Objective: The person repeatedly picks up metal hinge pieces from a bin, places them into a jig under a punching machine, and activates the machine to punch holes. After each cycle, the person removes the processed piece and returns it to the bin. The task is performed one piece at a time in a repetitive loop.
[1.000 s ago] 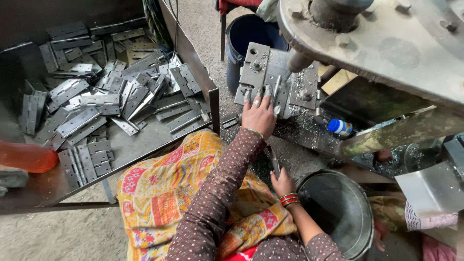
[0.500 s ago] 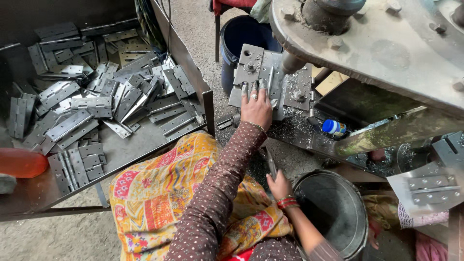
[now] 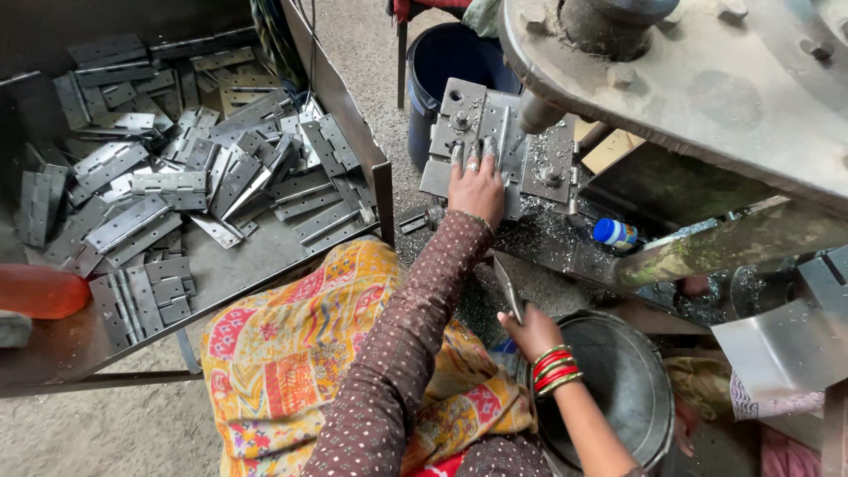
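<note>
My left hand (image 3: 477, 187) reaches forward in a brown dotted sleeve. Its fingers lie spread flat on a grey metal piece on the die block (image 3: 459, 124) of a press, under the ram (image 3: 541, 113). My right hand (image 3: 533, 330), with red and green bangles at the wrist, is closed around a thin grey metal strip (image 3: 508, 287) that points up and away. It hovers at the rim of a round metal bowl (image 3: 627, 389). A yellow patterned cloth (image 3: 291, 353) covers my lap.
A metal tray (image 3: 349, 106) at the left holds several grey hinges (image 3: 168, 185), loose and stacked. A dark blue bucket (image 3: 450, 62) stands behind the die. A small blue-capped bottle (image 3: 616, 233) lies among metal shavings. The press's heavy frame (image 3: 707, 79) overhangs the right side.
My left hand has slid slightly further onto the die block. The right hand stays by the bowl with the strip still in it.
</note>
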